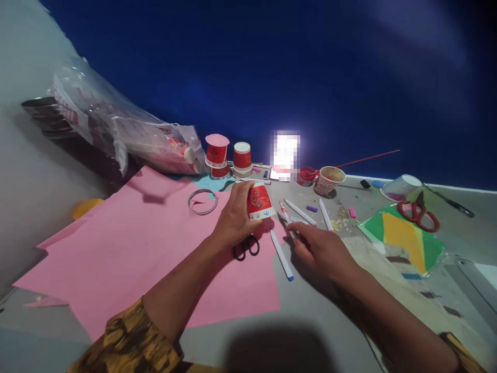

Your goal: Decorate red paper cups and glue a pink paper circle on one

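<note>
My left hand (235,217) is wrapped round a red paper cup (260,200) with a white band and blue marks, its band toward me. Closed fingers of my right hand (316,248) hold a white marker (286,213) with a reddish end, just right of the cup. Black-handled scissors (246,247) lie below my left hand on a large pink paper sheet (155,248). Between my hands lies a white marker with a blue end (282,256). More white markers (301,212) lie beyond my right hand.
Stacked red cups (217,154) and another red cup (243,157) stand at the back. A plastic bag (143,140) lies back left. On the right are red-handled scissors (419,213), green and yellow sheets (404,235) and a stained cup (329,180). A metal ring (203,212) rests on the pink paper.
</note>
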Tool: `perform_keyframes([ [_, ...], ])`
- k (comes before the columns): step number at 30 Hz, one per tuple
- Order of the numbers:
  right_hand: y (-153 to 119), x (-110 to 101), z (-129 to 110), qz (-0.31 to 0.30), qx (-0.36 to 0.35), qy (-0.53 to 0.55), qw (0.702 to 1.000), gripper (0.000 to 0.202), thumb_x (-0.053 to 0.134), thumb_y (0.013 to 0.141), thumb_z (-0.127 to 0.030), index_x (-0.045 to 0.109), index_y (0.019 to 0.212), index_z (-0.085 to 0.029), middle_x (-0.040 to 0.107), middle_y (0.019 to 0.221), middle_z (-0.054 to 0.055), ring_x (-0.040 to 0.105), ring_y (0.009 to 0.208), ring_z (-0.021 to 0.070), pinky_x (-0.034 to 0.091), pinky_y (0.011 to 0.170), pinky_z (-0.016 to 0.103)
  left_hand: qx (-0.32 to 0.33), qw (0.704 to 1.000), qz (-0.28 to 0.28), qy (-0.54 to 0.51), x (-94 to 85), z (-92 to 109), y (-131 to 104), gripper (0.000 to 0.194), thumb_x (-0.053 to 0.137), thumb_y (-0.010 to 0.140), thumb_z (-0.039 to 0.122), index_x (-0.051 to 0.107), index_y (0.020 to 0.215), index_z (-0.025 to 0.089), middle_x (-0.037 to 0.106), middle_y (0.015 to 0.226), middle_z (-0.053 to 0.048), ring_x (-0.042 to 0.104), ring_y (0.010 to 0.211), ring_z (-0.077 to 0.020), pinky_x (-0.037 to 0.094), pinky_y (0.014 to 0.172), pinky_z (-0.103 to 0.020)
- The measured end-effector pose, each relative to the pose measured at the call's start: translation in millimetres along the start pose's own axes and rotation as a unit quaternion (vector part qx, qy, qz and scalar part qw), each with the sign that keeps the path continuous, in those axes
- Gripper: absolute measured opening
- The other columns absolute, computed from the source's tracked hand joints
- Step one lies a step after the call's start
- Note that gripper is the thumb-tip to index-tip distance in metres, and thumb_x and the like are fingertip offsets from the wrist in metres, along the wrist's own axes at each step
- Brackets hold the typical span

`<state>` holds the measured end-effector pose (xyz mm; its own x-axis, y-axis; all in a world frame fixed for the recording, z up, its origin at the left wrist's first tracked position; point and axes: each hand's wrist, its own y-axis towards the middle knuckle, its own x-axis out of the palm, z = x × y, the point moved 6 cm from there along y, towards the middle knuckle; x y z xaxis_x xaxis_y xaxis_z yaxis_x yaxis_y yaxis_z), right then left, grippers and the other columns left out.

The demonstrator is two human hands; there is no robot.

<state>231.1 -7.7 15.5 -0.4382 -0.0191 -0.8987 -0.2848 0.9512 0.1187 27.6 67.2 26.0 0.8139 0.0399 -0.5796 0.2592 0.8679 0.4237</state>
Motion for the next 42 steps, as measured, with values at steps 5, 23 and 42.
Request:
perform_keyframes([
  [5,-5.7,-21.5,-19.2,0.116,-0.160,0.135,0.971,0.046,0.064,0.089,-0.019,0.060,0.135,-0.020,0.071,0.103,0.008,0.065,0.085,0.0216,0.054,0.078,0.035,-0.007,1.000,-0.011,-0.011,3.2,-3.1,-0.7,0.083,0.072,0.068,0.010,0.042,0.144,0.026,0.048,0.144,-0.010,0.051,0.137,-0.0289,0.052,0.110,-0.047],
  [23,-23.2,-40.6,10.9,0.382,0.008,0.327,0.864,0.008,0.079,0.087,-0.020,0.073,0.092,-0.022,0.071,0.084,0.000,0.068,0.071,0.0151,0.055,0.063,0.026,0.010,0.997,-0.073,-0.029,13.1,7.5,-5.7,0.083,0.078,0.070,0.014,0.044,0.145,0.027,0.049,0.147,-0.011,0.052,0.137,-0.0308,0.051,0.113,-0.051],
  [42,-19.9,-45.5,-43.0,0.303,-0.238,0.143,0.912,0.017,0.068,0.093,-0.008,0.074,0.102,-0.020,0.081,0.083,0.004,0.077,0.072,0.0197,0.063,0.068,0.032,0.057,0.994,-0.090,-0.030,21.3,19.4,-9.3,0.083,0.083,0.073,0.026,0.042,0.146,0.025,0.049,0.145,-0.016,0.049,0.141,-0.0347,0.051,0.113,-0.053],
])
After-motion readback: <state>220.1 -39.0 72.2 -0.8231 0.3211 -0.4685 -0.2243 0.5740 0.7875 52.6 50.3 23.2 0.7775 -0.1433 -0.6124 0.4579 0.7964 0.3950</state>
